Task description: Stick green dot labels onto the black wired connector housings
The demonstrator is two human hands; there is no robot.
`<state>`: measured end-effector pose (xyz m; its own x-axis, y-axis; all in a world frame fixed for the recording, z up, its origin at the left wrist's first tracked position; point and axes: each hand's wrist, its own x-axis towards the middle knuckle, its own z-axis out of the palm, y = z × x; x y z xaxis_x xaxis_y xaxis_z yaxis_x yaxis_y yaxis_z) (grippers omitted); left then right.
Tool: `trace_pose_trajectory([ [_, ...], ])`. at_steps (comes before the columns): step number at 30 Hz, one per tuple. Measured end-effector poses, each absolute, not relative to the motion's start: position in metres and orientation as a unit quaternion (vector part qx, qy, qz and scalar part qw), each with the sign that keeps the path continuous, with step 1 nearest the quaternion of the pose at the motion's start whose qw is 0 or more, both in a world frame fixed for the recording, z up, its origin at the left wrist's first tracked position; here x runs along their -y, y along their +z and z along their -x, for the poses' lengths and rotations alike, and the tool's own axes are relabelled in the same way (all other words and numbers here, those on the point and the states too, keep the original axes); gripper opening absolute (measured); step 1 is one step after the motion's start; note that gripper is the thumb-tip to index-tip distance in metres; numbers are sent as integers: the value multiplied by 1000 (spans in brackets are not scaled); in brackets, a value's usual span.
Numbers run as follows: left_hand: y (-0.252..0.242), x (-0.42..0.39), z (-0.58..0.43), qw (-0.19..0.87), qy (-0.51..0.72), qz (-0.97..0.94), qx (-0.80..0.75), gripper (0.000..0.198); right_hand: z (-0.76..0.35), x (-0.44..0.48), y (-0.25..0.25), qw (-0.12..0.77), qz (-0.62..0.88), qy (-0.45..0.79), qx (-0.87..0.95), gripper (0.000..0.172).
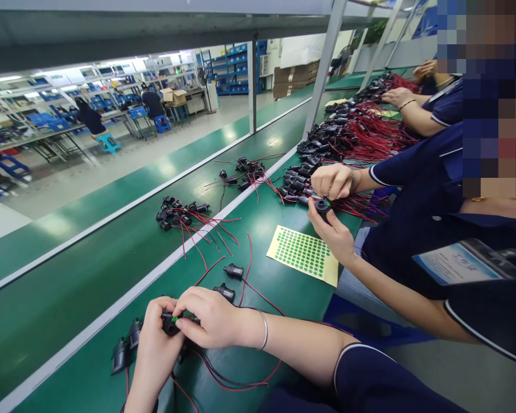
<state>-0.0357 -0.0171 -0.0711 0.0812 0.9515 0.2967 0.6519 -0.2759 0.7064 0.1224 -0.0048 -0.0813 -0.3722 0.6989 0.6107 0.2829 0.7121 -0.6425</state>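
My left hand (pixel 157 344) is closed around a black cylindrical part (pixel 169 327), its round end turned up towards me. The thumb and forefinger of my right hand (pixel 208 318) pinch a small green round sticker (pixel 175 319) against that end. Just beyond my right hand lie a black part (pixel 234 271) with a red wire and another black part (pixel 224 292). To the left of my left hand a black part (pixel 121 355) stands on the green bench, a second close behind it. Below my hands, red and black wires loop over the bench.
A yellow sheet of green dot stickers (pixel 303 255) lies to the right. A co-worker's hands (pixel 333 229) hold a similar part there. Wired parts (pixel 178 213) cluster across the pale divider strip (pixel 141 281). A long heap of red wires (pixel 378 132) runs along the bench, below metal posts.
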Motion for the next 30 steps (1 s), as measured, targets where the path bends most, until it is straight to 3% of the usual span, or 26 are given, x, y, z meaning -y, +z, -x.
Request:
trace_pose_trajectory([
  [26, -73, 15, 42, 200, 364, -681, -603, 26, -123, 5, -81, 484, 302, 230, 788, 9],
  [30, -71, 18, 38, 250, 413, -636, -602, 34, -124, 6, -78, 474, 313, 236, 788, 9],
])
